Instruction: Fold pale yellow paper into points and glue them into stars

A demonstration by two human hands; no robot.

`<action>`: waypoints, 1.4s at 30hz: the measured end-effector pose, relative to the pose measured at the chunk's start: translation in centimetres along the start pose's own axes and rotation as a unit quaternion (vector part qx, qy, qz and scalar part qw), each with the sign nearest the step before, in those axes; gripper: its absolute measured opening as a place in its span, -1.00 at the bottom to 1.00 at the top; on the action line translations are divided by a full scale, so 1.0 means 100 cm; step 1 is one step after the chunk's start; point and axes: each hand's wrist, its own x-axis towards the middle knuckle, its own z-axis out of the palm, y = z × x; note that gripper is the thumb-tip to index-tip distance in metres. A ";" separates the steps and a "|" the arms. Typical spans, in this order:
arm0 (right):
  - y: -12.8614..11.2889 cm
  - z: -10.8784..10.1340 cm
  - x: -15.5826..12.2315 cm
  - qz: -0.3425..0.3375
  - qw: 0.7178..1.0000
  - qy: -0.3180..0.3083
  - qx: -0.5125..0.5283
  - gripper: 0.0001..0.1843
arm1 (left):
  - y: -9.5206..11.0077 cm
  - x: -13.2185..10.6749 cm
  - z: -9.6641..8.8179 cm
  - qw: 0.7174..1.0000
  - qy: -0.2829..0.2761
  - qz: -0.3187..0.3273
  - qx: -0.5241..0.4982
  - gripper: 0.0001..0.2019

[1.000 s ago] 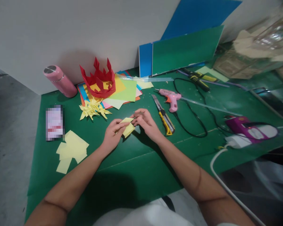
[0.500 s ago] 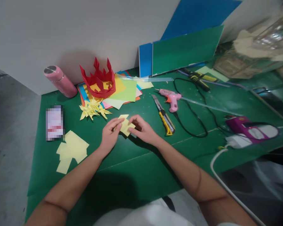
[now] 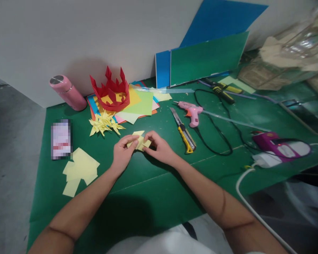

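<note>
Between my hands is a small folded piece of pale yellow paper [image 3: 140, 144], held just above the green tabletop. My left hand [image 3: 124, 151] pinches its left side with thumb and fingers. On the right side, my right hand [image 3: 159, 147] grips the paper's edge, thumb below and fingers curled over. Loose yellow paper squares [image 3: 82, 165] lie to the left of my left forearm. Several folded yellow paper pieces [image 3: 104, 123] are heaped beyond my left hand. Behind them a red folded-paper crown [image 3: 111, 92] stands on coloured sheets [image 3: 145, 102].
Right of my hands lie a yellow box cutter [image 3: 184, 134] and a pink glue gun [image 3: 193, 111] with its black cord. A pink bottle [image 3: 69, 92] stands at the back left. Farther right are pliers [image 3: 222, 91], a purple power strip [image 3: 274, 145] and a phone [image 3: 304, 114].
The yellow paper's near right part has been bent up between my fingers, so its outline is smaller. My hands stay in nearly the same place; the view has shifted slightly.
</note>
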 end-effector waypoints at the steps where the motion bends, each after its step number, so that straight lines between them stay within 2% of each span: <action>1: 0.001 -0.001 0.000 -0.008 1.000 -0.002 -0.001 -0.78 | 0.000 0.000 0.000 1.000 0.002 -0.006 -0.012 -0.81; 6: 0.006 -0.004 0.001 -0.035 0.999 0.005 0.007 -0.80 | 0.000 0.001 0.000 0.998 0.001 -0.029 -0.060 -0.78; 11: 0.005 -0.005 0.001 -0.041 0.999 0.032 0.006 -0.84 | 0.001 0.001 -0.001 0.999 0.004 -0.022 -0.034 -0.79; 15: 0.002 -0.005 0.001 -0.039 0.998 0.045 -0.022 -0.88 | 0.000 0.001 -0.001 1.000 -0.013 -0.013 -0.021 -0.78; 20: 0.002 -0.004 0.002 0.010 0.998 0.056 0.020 -0.90 | -0.003 -0.001 0.001 0.999 -0.031 0.023 0.010 -0.77; 28: 0.004 -0.005 0.005 0.048 0.992 0.083 0.086 -0.74 | -0.005 -0.003 0.002 0.994 -0.061 0.075 0.057 -0.78; 35: 0.006 -0.002 0.004 0.056 0.990 0.102 0.077 -0.75 | -0.001 -0.005 0.002 0.988 -0.054 0.113 0.095 -0.83; 42: 0.005 0.002 0.000 0.024 0.991 0.133 0.014 -0.84 | -0.002 -0.008 0.004 0.987 -0.044 0.115 0.102 -0.81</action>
